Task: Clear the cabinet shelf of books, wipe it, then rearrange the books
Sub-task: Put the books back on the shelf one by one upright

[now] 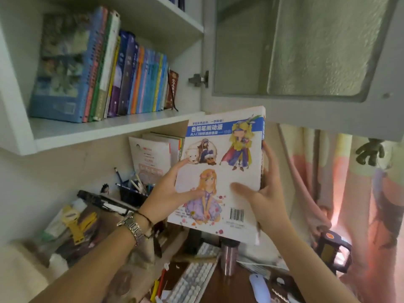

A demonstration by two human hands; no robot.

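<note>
A person's two hands hold one illustrated book upright below the open cabinet door, just under the shelf. The left hand grips the book's left edge, thumb across the cover; the right hand clasps its right edge, thumb on the cover and fingers curled behind. About sixteen books stand in one row on the shelf, leaning left. Below, one keyboard, one mouse and one metal cup sit on a cluttered desk.
</note>
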